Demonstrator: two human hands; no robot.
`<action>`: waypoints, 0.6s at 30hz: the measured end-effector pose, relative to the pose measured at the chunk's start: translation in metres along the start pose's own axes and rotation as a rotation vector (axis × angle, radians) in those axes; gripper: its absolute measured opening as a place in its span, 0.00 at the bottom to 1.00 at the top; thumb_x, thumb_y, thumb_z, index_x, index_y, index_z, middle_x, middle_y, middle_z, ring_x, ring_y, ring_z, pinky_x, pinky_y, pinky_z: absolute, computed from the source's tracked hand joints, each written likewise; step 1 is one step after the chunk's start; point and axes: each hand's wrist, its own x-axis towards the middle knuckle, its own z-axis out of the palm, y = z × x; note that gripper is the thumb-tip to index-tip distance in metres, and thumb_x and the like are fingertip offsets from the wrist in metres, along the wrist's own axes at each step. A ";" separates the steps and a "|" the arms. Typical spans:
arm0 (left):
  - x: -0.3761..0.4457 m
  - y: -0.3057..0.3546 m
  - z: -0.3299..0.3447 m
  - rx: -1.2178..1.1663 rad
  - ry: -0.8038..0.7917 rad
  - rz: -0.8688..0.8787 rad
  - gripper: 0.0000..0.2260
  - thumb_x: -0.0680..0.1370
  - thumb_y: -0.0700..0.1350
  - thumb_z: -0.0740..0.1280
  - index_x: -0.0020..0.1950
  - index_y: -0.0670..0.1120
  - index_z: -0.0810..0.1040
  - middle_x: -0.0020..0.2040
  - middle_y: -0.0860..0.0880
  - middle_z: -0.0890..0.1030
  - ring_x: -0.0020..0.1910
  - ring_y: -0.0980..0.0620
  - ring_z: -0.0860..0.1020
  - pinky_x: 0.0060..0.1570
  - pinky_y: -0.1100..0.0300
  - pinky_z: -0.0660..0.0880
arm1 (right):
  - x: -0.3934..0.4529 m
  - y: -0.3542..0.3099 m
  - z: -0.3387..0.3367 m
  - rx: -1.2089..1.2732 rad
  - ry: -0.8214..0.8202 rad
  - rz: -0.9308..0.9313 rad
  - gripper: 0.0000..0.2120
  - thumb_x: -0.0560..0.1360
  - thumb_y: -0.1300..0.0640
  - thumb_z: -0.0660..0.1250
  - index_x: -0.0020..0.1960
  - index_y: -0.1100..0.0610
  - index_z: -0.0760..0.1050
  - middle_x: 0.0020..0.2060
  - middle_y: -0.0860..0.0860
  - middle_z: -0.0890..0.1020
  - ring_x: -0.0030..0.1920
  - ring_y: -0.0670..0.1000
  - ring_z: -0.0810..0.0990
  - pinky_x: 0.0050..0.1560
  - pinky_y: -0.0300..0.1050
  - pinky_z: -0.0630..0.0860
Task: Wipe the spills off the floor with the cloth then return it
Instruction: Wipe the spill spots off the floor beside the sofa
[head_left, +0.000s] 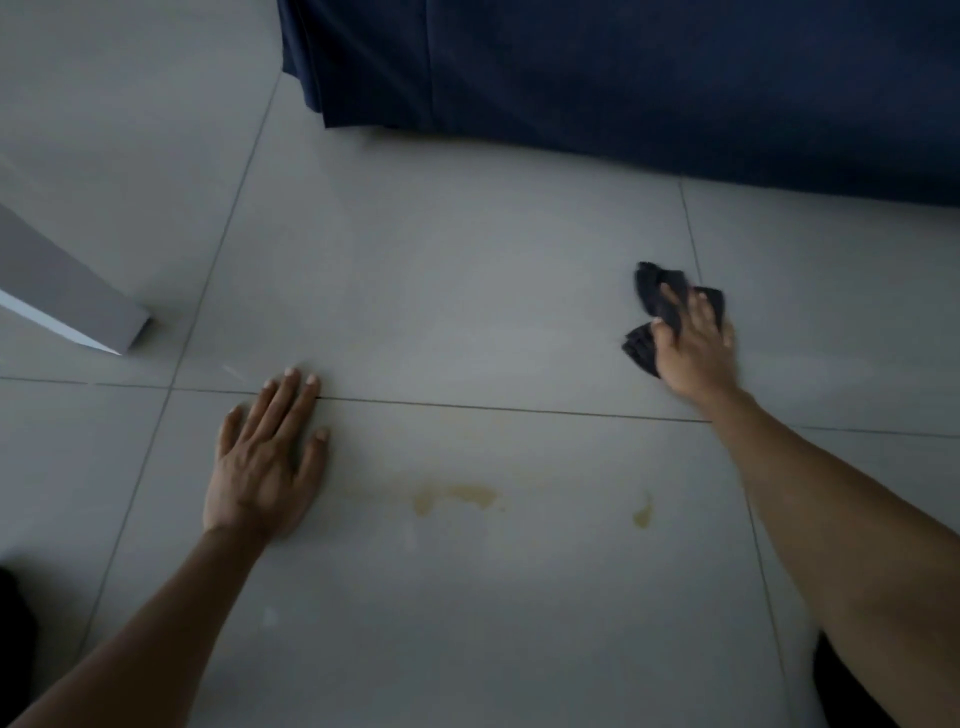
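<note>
A dark crumpled cloth (653, 296) lies on the grey tiled floor (467, 291) at the right, and my right hand (693, 345) rests on top of it, fingers gripping it against the tile. A yellowish spill (454, 498) stains the tile nearer to me, with a small separate spot (643, 514) to its right and a faint smear above it. My left hand (267, 457) is pressed flat on the floor to the left of the spill, fingers spread, holding nothing.
Dark blue fabric (623, 78) hangs down to the floor along the far side. A grey-white furniture leg or panel (67, 296) juts in at the left. Dark clothing shows at the bottom corners.
</note>
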 end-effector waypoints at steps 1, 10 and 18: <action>0.000 -0.001 0.001 0.000 0.005 0.003 0.27 0.78 0.58 0.48 0.77 0.54 0.56 0.78 0.53 0.56 0.77 0.54 0.53 0.73 0.51 0.52 | 0.000 0.017 -0.004 -0.005 0.002 0.065 0.28 0.78 0.41 0.44 0.77 0.42 0.47 0.78 0.51 0.52 0.78 0.50 0.48 0.75 0.57 0.45; -0.017 0.002 -0.002 -0.045 -0.031 -0.012 0.27 0.79 0.58 0.47 0.77 0.50 0.59 0.77 0.49 0.58 0.77 0.48 0.56 0.72 0.45 0.54 | -0.050 0.059 -0.005 0.054 0.023 0.451 0.29 0.79 0.43 0.41 0.78 0.48 0.44 0.79 0.53 0.46 0.78 0.50 0.43 0.75 0.60 0.41; -0.095 -0.003 -0.004 -0.025 -0.092 -0.037 0.28 0.79 0.60 0.48 0.78 0.54 0.52 0.78 0.54 0.53 0.78 0.54 0.49 0.75 0.54 0.47 | -0.081 -0.008 0.006 0.029 -0.024 0.384 0.28 0.80 0.43 0.43 0.78 0.46 0.42 0.79 0.52 0.45 0.78 0.50 0.42 0.74 0.63 0.41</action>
